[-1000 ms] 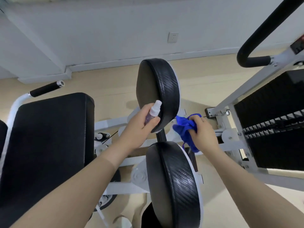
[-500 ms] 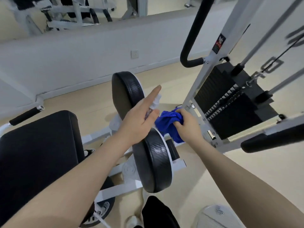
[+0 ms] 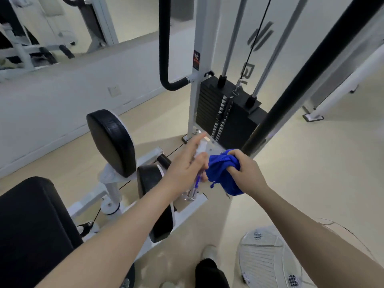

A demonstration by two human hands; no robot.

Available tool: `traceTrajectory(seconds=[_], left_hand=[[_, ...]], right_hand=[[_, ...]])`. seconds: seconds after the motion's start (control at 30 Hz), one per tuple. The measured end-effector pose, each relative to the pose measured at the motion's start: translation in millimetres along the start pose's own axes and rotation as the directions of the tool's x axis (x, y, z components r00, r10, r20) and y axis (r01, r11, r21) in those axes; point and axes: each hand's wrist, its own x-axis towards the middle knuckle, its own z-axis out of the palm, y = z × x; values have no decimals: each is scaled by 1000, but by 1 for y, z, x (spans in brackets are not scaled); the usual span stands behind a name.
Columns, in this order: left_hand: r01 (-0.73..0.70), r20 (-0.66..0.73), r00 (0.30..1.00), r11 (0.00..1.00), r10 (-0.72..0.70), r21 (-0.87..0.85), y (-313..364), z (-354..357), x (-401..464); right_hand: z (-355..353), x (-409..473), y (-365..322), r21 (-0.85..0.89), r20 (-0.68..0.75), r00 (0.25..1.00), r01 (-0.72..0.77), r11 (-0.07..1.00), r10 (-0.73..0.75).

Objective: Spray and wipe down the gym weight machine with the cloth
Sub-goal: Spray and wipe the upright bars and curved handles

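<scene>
The left hand (image 3: 188, 165) grips a small clear spray bottle (image 3: 192, 191), forefinger raised; the right hand (image 3: 246, 173) clutches the bunched blue cloth (image 3: 223, 173) beside it. Probably spraying now; next needs aiming at the black round pad (image 3: 112, 142)

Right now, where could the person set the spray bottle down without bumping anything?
The bare floor right of the weight stack, before the white fan, is open. The black seat at left is also free. It is crowded around the two round pads, where left hand and right hand meet.
</scene>
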Motion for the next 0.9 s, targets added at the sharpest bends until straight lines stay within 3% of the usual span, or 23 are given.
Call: traceTrajectory(seconds=[0.1,0.2,0.43,0.5,0.6,0.63,0.8,0.9], left_hand=[[103,74,994,929,-81,-355,5,16,6],[161,119,986,858,-117,-488,2,29,12],[145,9,988,924,-152,-353,-2,62,34],[108,-76,989,965,-129,-240,-2,72,38],[70,-229,968,986,-104,-151,1,91,45],[61,-277,955,986,-102,-153,2,98,48],[43,-392,914,986,-104,-163,8,118,57],[37,-366,926,985,-96,-167,9,120,62]], right_hand=[[-18,-11,13,10,-14,999,-29,1000,29],[-29,-16,31,37,-24,998,-63,997,64],[-46,-10,59,68,94,994,-65,996,59],[-52,-7,62,138,211,977,-51,989,21],[-55,-2,62,234,441,896,-56,971,-55],[-53,0,62,229,455,888,-51,972,-61],[-43,12,57,139,245,964,71,988,-104],[-58,21,64,321,423,902,-54,946,-92]])
